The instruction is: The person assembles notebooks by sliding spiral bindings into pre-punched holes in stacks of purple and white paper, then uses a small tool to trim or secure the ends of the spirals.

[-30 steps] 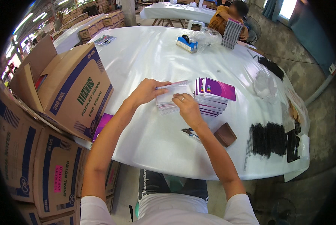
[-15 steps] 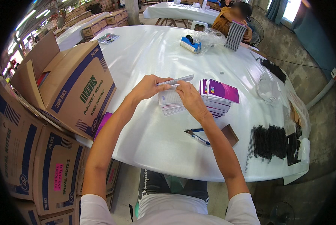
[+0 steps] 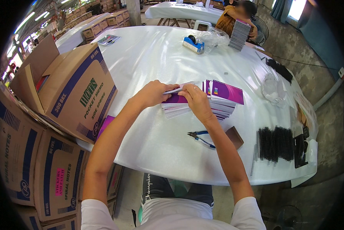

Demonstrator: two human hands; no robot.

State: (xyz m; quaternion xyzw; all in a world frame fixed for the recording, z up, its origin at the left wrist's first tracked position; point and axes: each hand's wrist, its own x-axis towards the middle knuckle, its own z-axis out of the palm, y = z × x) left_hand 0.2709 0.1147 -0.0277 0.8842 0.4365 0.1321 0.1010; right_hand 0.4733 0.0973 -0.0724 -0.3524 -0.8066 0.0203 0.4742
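Both my hands are over the near middle of the table, gripping a thin pale memo notebook (image 3: 173,91) between them. My left hand (image 3: 155,93) pinches its left end. My right hand (image 3: 196,100) has its fingers closed on the other end. Just below lies a fanned pile of small notebooks (image 3: 176,110), a purple cover showing on top. Right of my right hand stands another pile with purple covers (image 3: 228,92), its edges slanting. Wire cutters with blue handles (image 3: 201,139) lie near my right forearm, beside a brown block (image 3: 234,137).
Black spiral coils (image 3: 275,144) lie at the right, with crumpled clear plastic (image 3: 274,90) behind them. A blue tape dispenser (image 3: 194,45) stands farther back. Cardboard boxes (image 3: 83,92) crowd the left side. Across the table, a person sits behind a tall notebook stack (image 3: 239,35).
The held notebook has tipped and come slightly lower between my hands. A purple cover now shows on the pile beneath, where a pale lined page showed before.
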